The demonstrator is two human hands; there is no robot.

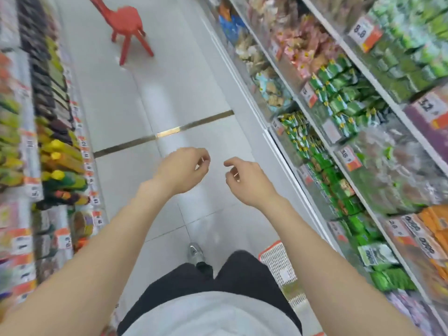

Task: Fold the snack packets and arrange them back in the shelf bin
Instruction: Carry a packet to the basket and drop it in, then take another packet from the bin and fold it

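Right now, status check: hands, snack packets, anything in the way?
Left hand and right hand empty, fingers loosely curled. Green snack packets in right-side shelf bins, none held. Basket on floor by right leg; red stool farther up aisle.

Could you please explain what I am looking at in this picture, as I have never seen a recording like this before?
There is no machine here. This is a single picture from a wide-angle camera worn on a person's head, looking forward and down, so the two bare arms reaching in from the bottom are that person's own. The left hand and the right hand hover above the floor of a shop aisle. Their fingers are loosely curled and neither holds anything. The right shelves carry snack packets, many of them green. The left shelves hold other goods, too blurred to name. A basket stands on the floor by the right shelves, and a red stool stands farther down the aisle.
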